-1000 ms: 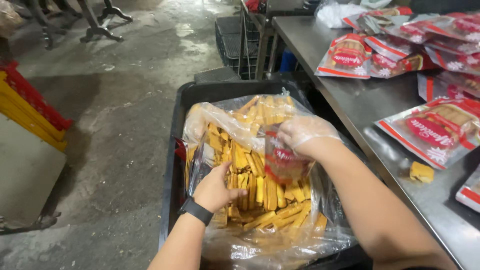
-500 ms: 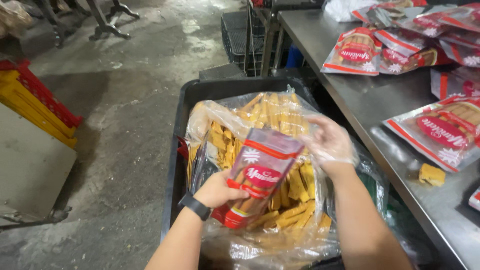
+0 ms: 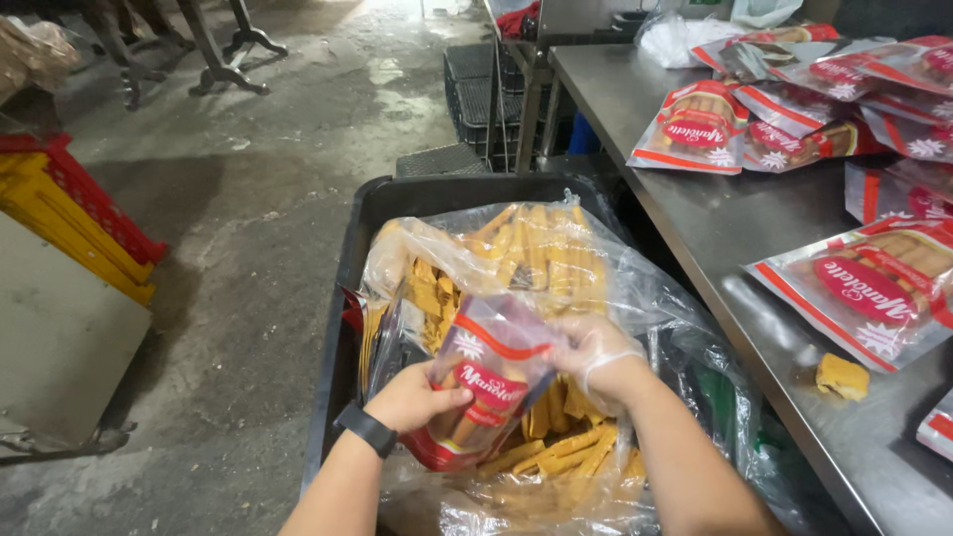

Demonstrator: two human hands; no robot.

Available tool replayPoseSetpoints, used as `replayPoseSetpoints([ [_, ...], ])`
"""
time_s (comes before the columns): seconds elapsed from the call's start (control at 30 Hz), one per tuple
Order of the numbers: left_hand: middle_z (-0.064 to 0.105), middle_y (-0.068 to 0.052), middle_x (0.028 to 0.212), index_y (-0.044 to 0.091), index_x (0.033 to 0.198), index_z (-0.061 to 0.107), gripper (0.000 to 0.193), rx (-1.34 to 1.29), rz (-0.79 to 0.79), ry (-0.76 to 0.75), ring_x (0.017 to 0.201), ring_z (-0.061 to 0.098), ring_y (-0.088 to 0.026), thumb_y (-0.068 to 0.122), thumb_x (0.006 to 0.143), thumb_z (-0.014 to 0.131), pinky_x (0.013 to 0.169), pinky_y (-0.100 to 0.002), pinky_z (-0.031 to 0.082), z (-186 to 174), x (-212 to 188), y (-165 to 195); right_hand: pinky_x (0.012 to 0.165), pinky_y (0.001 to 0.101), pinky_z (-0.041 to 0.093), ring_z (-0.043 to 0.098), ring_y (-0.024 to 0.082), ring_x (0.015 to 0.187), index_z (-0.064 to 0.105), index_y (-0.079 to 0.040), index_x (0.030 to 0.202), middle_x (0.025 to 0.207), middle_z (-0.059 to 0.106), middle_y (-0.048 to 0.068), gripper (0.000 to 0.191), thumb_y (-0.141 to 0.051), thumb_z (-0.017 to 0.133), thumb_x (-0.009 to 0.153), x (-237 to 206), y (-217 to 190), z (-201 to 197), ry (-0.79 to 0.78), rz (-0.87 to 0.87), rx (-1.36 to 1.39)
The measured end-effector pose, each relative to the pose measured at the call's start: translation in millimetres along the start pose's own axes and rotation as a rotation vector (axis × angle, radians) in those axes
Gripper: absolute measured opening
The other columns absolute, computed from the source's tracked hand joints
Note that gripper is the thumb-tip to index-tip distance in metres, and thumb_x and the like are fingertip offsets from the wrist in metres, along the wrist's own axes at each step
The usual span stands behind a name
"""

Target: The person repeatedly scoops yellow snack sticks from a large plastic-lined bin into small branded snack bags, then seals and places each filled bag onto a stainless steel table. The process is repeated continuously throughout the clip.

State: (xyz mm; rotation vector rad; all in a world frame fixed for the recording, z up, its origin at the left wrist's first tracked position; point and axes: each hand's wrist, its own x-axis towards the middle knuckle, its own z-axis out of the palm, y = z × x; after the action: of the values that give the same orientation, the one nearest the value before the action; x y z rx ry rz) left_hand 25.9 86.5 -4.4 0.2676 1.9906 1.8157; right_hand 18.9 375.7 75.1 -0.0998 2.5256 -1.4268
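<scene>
We note the left hand (image 3: 415, 399) fingers closed on the lower edge of a red-and-clear snack pouch (image 3: 486, 389); the gloved right hand (image 3: 593, 355) fingers pinch its upper right side. The pouch sits above yellow wafer sticks (image 3: 556, 452) in a clear liner bag (image 3: 635, 288) inside a black crate (image 3: 397, 199). At two o'clock, filled pouches (image 3: 864, 288) lie on the steel tabletop (image 3: 725, 228).

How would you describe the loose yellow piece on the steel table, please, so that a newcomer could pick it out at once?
Start at the long stainless-steel table on the right, covered with red-and-clear plastic snack pouches. Follow its near edge to the largest pouch; just below that pouch lies a small yellow cake-like chunk. It alone sits bare on the metal, unwrapped.
</scene>
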Motion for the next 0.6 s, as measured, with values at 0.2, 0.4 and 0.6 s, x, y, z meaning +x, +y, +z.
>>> replayPoseSetpoints([
  [0.2,0.078,-0.005,0.113,0.004,0.129,0.066,0.048,0.187,0.079,0.083,0.102,0.07,-0.011,0.017,0.085,0.078,0.093,-0.028,0.055,0.0,-2.4,7.8,0.087,0.039,0.053,0.07,0.027,0.097,0.077,-0.015,0.1,0.103,0.075,0.009,0.027,-0.033,0.078,0.081,-9.9,-13.1,-13.5,-0.048,-0.054,-0.643],
  [0.4,0.078,-0.004,0.11,0.005,0.126,0.067,0.043,0.245,0.036,0.095,0.099,0.07,-0.01,0.018,0.087,0.076,0.092,-0.029,0.055,-8.8,0.0,-1.0,0.085,0.0413,0.054,0.07,0.031,0.095,0.076,-0.016,0.102,0.1,0.075,0.011,0.019,-0.025,0.068,0.087,-5.3,-11.3,4.1,-0.096,-0.067,-0.595],
  [0.6,0.077,-0.003,0.106,0.003,0.122,0.07,0.031,0.064,0.04,0.049,0.096,0.068,-0.011,0.021,0.096,0.064,0.088,-0.03,0.056,-7.6,11.4,-21.7,0.082,0.0391,0.056,0.073,0.028,0.091,0.077,-0.015,0.102,0.095,0.077,0.011,0.023,-0.024,0.072,0.082,-3.0,-3.6,8.6,-0.176,-0.108,-0.507],
])
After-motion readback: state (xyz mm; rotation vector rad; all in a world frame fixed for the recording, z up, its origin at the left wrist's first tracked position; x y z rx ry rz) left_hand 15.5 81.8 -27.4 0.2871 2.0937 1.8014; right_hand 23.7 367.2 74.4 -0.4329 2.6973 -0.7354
